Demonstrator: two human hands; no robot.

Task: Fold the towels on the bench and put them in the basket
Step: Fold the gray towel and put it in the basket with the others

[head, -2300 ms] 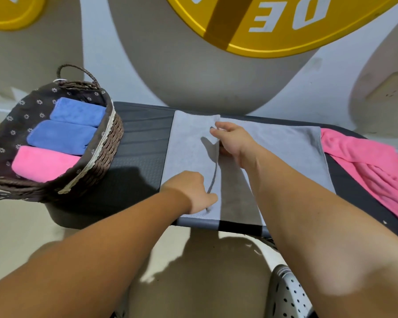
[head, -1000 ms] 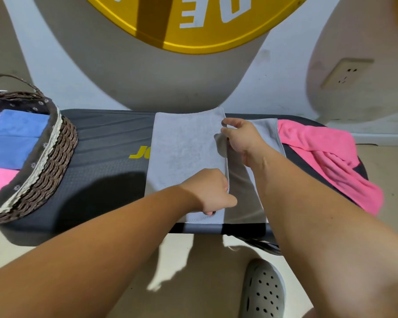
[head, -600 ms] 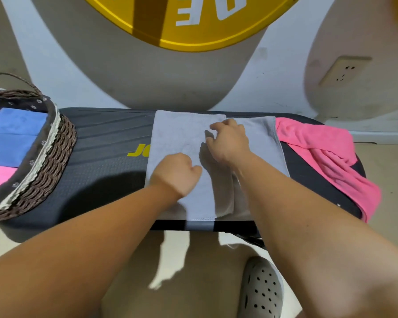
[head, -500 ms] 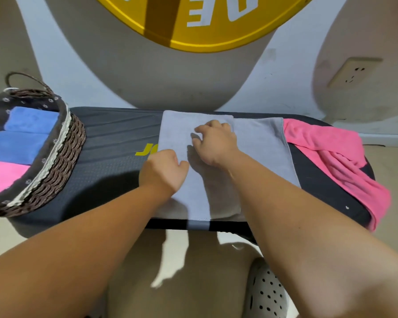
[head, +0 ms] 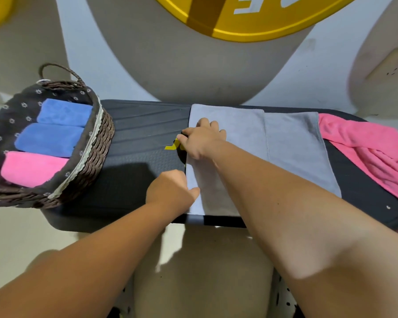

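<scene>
The grey towel (head: 292,143) lies flat on the counter (head: 136,175), stretching rightward from both hands. The right hand (head: 201,140) and the left hand (head: 172,191) grip its left edge with curled fingers — far end and near end — so the fold probably goes right, away from the basket (head: 101,138).

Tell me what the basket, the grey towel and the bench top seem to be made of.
Basket: woven brown wicker or rope, matte, lined with dark flower-print cloth. Grey towel: soft matte cloth, perhaps microfibre; stitched hem shows. Bench: probably black vinyl padding; dotted texture, slight sheen.
</scene>
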